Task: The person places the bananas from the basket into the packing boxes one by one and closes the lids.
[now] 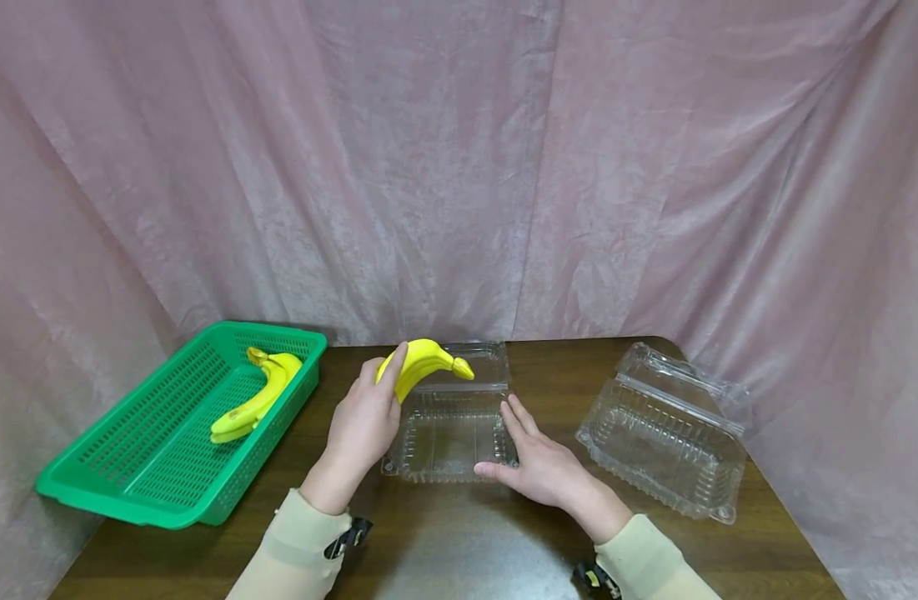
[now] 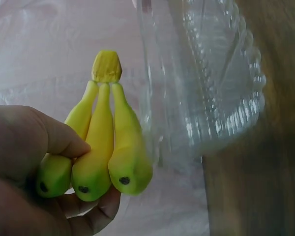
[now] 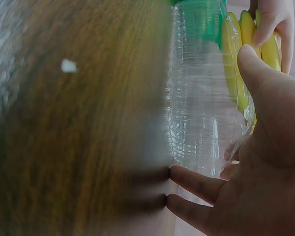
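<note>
A bunch of three bananas (image 2: 101, 142) is gripped in my left hand (image 1: 363, 417), the thumb on one side and fingers curled under the other. In the head view the bunch is held above the back of an open clear plastic clamshell container (image 1: 451, 433), its stem pointing right. My right hand (image 1: 541, 462) touches that container's right side with straight fingers, the thumb by its front right corner. The right wrist view shows the container wall (image 3: 201, 98) beside the right hand (image 3: 270, 128), with the bananas beyond it.
A green basket (image 1: 68, 487) stands at the left, with another bunch of bananas (image 1: 259, 400) lying in it. At the right sits a second open clear container (image 1: 657, 442), near the table's edge. A pink curtain (image 1: 443, 167) hangs behind the wooden table (image 1: 459, 542).
</note>
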Motion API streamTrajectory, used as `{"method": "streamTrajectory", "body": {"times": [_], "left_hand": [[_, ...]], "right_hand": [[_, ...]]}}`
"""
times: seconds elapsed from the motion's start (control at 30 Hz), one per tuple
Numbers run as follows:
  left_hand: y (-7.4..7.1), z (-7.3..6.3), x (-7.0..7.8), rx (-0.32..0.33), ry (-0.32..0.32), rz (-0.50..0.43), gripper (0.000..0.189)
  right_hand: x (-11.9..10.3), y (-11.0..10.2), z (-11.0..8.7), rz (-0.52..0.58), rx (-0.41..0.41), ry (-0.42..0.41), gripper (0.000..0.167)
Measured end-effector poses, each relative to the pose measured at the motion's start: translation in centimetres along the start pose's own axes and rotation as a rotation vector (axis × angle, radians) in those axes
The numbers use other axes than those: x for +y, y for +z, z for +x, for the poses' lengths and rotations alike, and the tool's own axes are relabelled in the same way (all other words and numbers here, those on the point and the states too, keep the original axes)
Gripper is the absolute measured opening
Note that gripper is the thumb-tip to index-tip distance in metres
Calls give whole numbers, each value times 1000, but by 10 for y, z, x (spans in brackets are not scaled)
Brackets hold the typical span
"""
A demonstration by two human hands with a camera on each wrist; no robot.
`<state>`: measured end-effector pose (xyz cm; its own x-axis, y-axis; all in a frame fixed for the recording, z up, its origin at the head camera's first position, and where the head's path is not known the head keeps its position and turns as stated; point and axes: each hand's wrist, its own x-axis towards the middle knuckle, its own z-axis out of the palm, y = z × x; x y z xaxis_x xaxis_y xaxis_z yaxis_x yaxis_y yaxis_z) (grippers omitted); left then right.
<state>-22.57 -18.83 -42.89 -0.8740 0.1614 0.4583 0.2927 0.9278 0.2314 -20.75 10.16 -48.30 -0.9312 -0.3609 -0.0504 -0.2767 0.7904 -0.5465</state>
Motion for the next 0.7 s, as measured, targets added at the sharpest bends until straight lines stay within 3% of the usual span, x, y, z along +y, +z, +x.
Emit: {"method": "streamTrajectory", "body": {"times": [0.37, 0.53, 0.7], "left_hand": [[15, -5, 14, -31, 72, -71, 89], [18, -6, 17, -20, 112, -84, 87], [19, -7, 20, -54, 121, -88, 87]], "right_hand": [[0, 2, 0, 16, -13, 13, 114], [-1, -1, -1, 25, -15, 21, 113], [-2, -1, -1, 18, -17, 23, 112]]}}
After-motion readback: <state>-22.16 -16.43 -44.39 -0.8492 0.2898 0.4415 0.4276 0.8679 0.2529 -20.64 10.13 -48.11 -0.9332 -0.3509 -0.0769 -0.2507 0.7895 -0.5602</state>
